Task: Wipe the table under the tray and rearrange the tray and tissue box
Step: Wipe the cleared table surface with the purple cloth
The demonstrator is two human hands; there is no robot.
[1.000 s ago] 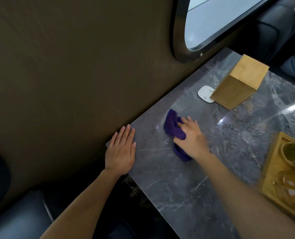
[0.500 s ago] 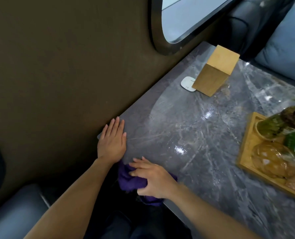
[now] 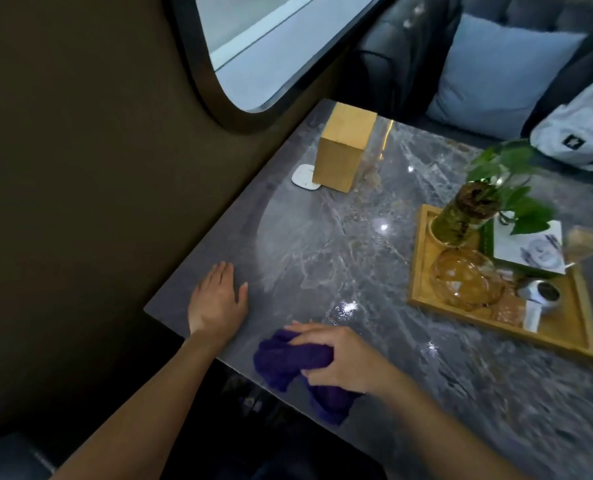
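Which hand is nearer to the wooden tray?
The right hand. It grips the purple cloth at the table's near edge, left of the wooden tray. The left hand lies flat farther left, near the wall.

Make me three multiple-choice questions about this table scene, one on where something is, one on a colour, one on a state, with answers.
1. Where is the wooden box?
A. on the tray
B. by the wall, near the window
C. under the left hand

2. What colour is the cloth?
A. purple
B. white
C. yellow

3. How is the left hand?
A. gripping the cloth
B. lifting the tray
C. flat on the table

Answers: 1 B, it stands at the far wall-side corner, apart from the tray. 2 A, it is purple under the right hand. 3 C, the palm lies open, holding nothing.
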